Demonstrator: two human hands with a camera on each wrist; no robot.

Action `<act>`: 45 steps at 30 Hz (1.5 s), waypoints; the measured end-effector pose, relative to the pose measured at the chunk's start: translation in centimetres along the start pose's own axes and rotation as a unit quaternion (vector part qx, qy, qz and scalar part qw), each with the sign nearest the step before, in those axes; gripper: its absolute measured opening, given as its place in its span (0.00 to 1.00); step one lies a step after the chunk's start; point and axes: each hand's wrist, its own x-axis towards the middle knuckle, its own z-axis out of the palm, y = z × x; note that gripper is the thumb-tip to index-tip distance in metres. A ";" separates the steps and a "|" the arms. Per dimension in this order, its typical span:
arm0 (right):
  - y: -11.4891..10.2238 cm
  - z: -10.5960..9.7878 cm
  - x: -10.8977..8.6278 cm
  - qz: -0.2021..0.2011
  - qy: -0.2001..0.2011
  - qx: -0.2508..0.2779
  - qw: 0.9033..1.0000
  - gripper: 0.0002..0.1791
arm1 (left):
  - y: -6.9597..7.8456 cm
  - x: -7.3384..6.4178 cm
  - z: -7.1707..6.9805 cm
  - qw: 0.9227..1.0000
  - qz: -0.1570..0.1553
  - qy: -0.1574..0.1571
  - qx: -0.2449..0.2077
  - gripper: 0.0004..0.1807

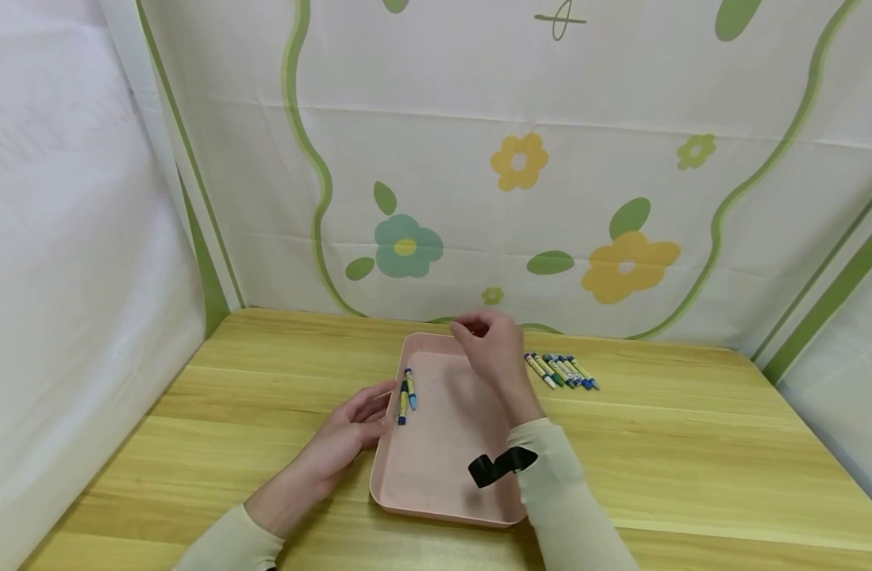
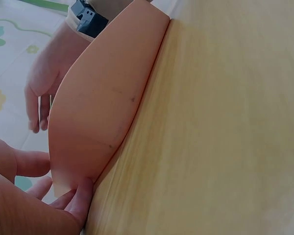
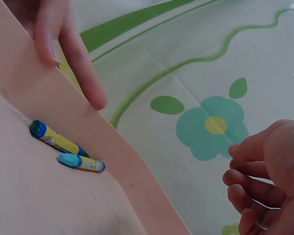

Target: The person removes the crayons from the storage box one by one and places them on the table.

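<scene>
A pink tray lies on the table, with two crayons along the inside of its left wall: a dark blue one and a light blue one, both in yellow wrappers. Against the outside of that wall my left hand rests its fingertips, fingers mostly straight. My right hand hovers over the tray's far right corner. In the right wrist view, that hand's fingers hang loosely bent with nothing visible between them. Several more crayons lie side by side on the table, right of the tray.
The wooden table extends to both sides of the tray. A white cloth with printed flowers hangs along its far edge, and more white cloth stands at the left. A black strap sticks out from the right sleeve above the tray.
</scene>
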 end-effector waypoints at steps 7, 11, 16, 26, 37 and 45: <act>-0.6 0.9 -0.6 -0.018 -0.011 0.008 1.000 0.10 | 0.0 0.0 0.0 1.000 -0.003 -0.003 -0.001 0.33; -0.9 1.4 -1.0 0.000 -0.014 -0.031 0.999 0.10 | 0.0 0.0 0.0 1.000 -0.005 -0.004 -0.001 0.33; -0.9 2.1 -1.4 0.019 -0.022 -0.096 0.995 0.10 | 0.0 0.1 0.1 1.000 -0.005 -0.006 0.000 0.32; -0.3 3.5 -1.4 -0.013 -0.079 -0.036 0.996 0.11 | 0.0 0.2 0.0 1.000 -0.005 -0.011 -0.002 0.33; 0.4 3.6 -1.5 0.004 -0.125 -0.041 0.991 0.10 | 0.1 0.1 -0.1 1.000 -0.001 -0.011 -0.003 0.33; 0.9 3.7 -1.6 0.007 -0.156 -0.036 0.987 0.12 | 0.0 0.1 -0.2 1.000 -0.002 -0.011 -0.006 0.33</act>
